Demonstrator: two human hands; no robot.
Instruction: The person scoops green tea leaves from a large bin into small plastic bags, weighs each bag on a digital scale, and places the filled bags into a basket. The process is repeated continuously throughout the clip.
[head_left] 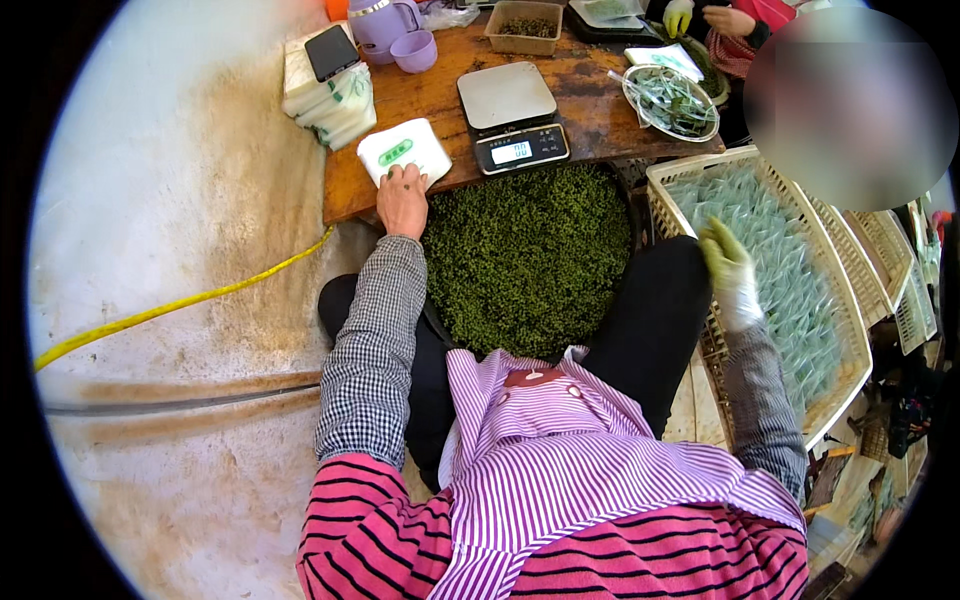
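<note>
Head cam: L hand (402,205) on near edge of white bags (425,152) at bench (595,95) front, left of scale (507,95); can't tell if grip's clamped. Gloved R hand (729,268) by crate (665,205), grip unclear. Green berries (525,260) btwn knees.

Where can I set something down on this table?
Bare wood between the nearer digital scale and the round packet basket; also between that scale, the lilac cup and the near white bags. The far side, around the plastic tub, is crowded.
</note>
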